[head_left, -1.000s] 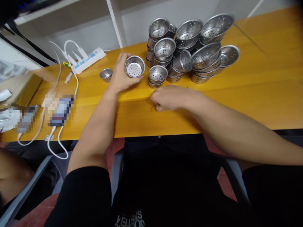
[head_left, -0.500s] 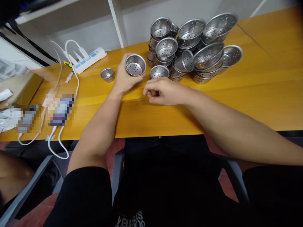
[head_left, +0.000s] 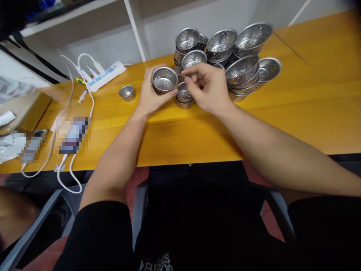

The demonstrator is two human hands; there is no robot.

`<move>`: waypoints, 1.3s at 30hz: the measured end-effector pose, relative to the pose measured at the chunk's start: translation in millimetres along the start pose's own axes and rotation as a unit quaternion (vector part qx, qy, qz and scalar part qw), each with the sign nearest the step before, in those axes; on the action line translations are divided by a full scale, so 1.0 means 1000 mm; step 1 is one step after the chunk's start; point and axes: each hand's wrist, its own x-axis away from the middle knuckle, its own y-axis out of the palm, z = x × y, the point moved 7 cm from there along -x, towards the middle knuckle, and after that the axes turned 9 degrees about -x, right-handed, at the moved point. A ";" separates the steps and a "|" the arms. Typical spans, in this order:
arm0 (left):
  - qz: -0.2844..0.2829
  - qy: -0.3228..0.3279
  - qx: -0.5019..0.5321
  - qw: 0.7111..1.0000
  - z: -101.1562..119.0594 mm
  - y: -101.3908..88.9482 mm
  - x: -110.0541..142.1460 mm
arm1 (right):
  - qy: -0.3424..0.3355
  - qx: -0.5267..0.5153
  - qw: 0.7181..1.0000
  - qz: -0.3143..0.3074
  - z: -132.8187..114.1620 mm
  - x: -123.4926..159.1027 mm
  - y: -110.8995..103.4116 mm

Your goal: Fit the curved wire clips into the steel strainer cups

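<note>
My left hand (head_left: 148,96) is wrapped round a small perforated steel strainer cup (head_left: 164,79), held just above the orange table (head_left: 197,128). My right hand (head_left: 207,88) is raised beside the cup, its fingertips pinched on a thin wire piece (head_left: 184,76) close to the cup's rim. Directly under my right fingers sits a short stack of small strainer cups (head_left: 184,97). Behind it stands a big pile of steel strainer cups and bowls (head_left: 234,56).
A lone small steel cup (head_left: 126,92) sits left of my hands. A white power strip (head_left: 104,72) with cables lies at the back left; blurred devices (head_left: 72,134) and a cardboard box (head_left: 25,109) at the left. Another person's arm (head_left: 14,214) shows at bottom left.
My right hand picked the thin wire piece off the table and lifted it up and away from me to the cup's rim. My left hand kept hold of the cup, tilting it slightly.
</note>
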 end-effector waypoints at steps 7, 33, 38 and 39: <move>0.088 0.007 0.035 0.995 0.004 -0.002 0.002 | 0.007 0.004 1.000 0.017 0.005 -0.001 -0.002; 0.032 0.011 -0.018 0.999 0.050 -0.006 0.015 | 0.023 -0.027 0.998 0.055 -0.017 0.007 -0.008; 0.084 0.080 0.089 0.989 0.027 0.003 0.008 | -0.037 -0.134 0.990 0.017 -0.023 0.003 -0.005; 0.104 0.104 0.116 0.982 0.019 0.006 0.005 | -0.048 -0.163 0.985 0.005 -0.021 0.002 -0.004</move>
